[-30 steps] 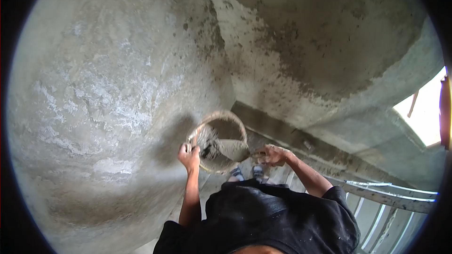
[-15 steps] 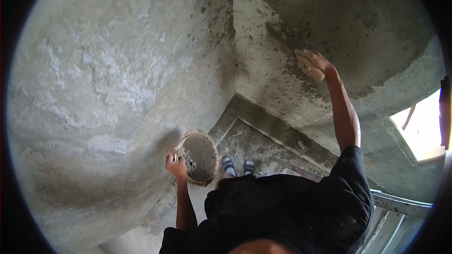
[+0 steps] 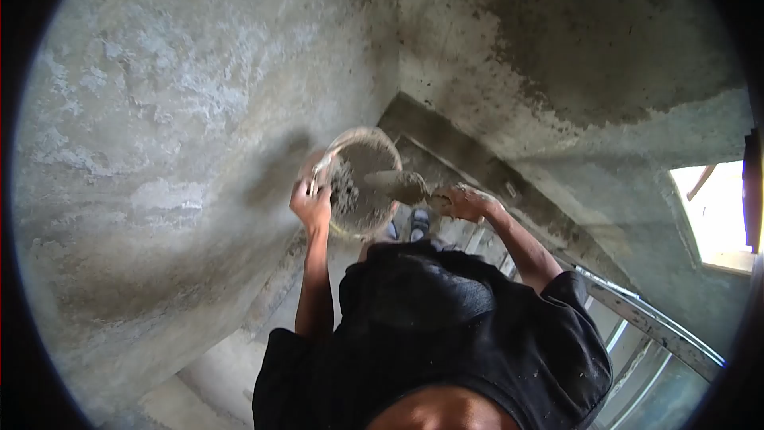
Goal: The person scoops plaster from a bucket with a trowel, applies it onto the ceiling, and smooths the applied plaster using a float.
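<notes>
My left hand grips the near left side of a round bucket, its fingers wrapped round the handle at the rim. Grey mortar lies inside, lumpy on the left. My right hand is closed round the handle of a trowel, whose blade reaches over the right part of the bucket. The blade is slightly blurred, and whether it touches the mortar I cannot tell.
A rough plastered wall rises close on the left. Another wall, with a dark damp patch, stands ahead and right. A bright opening and a metal railing are at the right. My feet show below the bucket.
My right hand has come down from the right wall, where it was half a second ago, back to the bucket with the trowel. The bucket appears higher in view, still held by my left hand.
</notes>
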Demonstrator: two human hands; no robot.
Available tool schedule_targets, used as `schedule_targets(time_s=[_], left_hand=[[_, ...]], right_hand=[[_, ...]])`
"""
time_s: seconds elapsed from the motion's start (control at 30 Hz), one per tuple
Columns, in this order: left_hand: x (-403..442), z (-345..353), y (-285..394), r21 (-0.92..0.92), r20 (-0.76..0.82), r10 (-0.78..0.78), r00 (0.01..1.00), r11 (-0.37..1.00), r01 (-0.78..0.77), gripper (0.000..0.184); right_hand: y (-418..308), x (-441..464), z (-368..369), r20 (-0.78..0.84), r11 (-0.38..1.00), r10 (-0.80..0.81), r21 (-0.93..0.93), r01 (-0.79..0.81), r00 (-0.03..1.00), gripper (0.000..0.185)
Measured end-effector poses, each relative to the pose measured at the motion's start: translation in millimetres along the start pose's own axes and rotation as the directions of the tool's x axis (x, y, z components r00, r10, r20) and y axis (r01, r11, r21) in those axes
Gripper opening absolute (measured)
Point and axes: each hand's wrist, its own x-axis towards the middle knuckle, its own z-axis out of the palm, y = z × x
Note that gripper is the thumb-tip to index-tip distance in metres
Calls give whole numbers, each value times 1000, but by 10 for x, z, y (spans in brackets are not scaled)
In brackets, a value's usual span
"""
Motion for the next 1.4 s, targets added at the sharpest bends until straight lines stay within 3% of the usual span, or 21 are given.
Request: schedule_targets(time_s=[0.03, 0.1, 0.23, 0.3, 0.33, 0.47, 0.53, 0.67, 0.73, 0.77, 0.8, 0.83, 0.87, 0.97, 1.03, 1.1, 1.13, 1.23, 1.3, 1.37, 1.4], left_hand=[[64, 102, 180, -87, -1, 17, 1000, 996, -17, 21], [98, 198, 454, -81, 22, 76, 997, 994, -74, 21], [118, 412, 789, -249, 90, 214, 973, 950, -186, 18], [122, 383, 1111, -161, 160, 294, 942, 950, -269, 19], [99, 382, 1271, -125, 178, 284, 942, 956, -265, 18], [73, 415, 1556, -230, 229, 378, 897, 916, -328, 16], [97, 404, 1619, -230, 243, 385, 890, 915, -332, 16], [298, 308, 1529, -204, 316, 277, 907, 954, -220, 18], [318, 324, 1427, -241, 327, 270, 906, 951, -196, 19], [323, 329, 1390, -293, 331, 259, 907, 942, -162, 19], [308, 320, 1381, -223, 351, 277, 894, 952, -207, 18], [314, 324, 1328, -216, 347, 280, 895, 953, -214, 18], [344, 331, 1245, -278, 348, 236, 907, 950, -141, 18], [414, 235, 1230, -316, 322, 143, 936, 948, -37, 17], [496, 181, 1009, -329, 242, 80, 967, 944, 4, 17], [486, 140, 927, -328, 168, 56, 984, 945, 2, 17], [471, 150, 881, -352, 154, 19, 988, 935, 36, 18], [503, 168, 333, -378, 164, -12, 986, 923, 74, 17], [496, 206, 244, -323, 156, 3, 988, 945, 48, 16], [441, 180, 257, -251, 148, 7, 989, 968, 30, 17], [391, 162, 322, -128, 128, 11, 992, 992, 5, 16]], right_hand=[[141, 101, 157, 1, 1000, 6, 5, -6, 1000, 54], [521, 346, 559, -352, 904, -260, -416, 99, 899, 38], [297, 368, 581, -508, 848, -184, -515, -125, 842, 30], [301, 412, 766, -612, 731, -359, -654, -195, 705, 27], [65, 364, 666, -542, 817, -199, -552, -167, 816, 27], [-103, 369, 697, -575, 890, -180, -440, -117, 798, 25], [-14, 409, 743, -544, 657, -590, -753, -38, 597, 24], [24, 384, 745, -373, 608, -605, -787, 106, 704, 18], [-76, 324, 635, -196, 678, -629, -611, 408, 752, 17], [-155, 257, 560, -201, 681, -633, -605, 413, 748, 17], [-288, 154, 464, -240, 836, -523, -331, 437, 818, 19], [-356, 120, 396, -236, 910, -408, -35, 412, 882, 21], [-252, 194, 413, -259, 905, -359, 137, 402, 897, 47], [-5, 241, 390, -244, 904, -311, 220, 365, 918, 52], [76, 109, 295, -76, 854, -214, 470, 224, 974, 59], [589, 392, 577, -155, 852, -344, 362, 377, 926, 55], [520, 255, 429, -62, 790, -348, 519, 328, 936, 55], [617, 103, 96, 124, 835, -280, 520, 178, 952, 55], [636, -124, -325, 124, 932, -132, 355, 80, 984, 61], [762, -351, -909, 160, 773, 125, 603, -197, 979, 46], [802, -531, -1322, -40, 823, 81, 566, -44, 996, 39]])
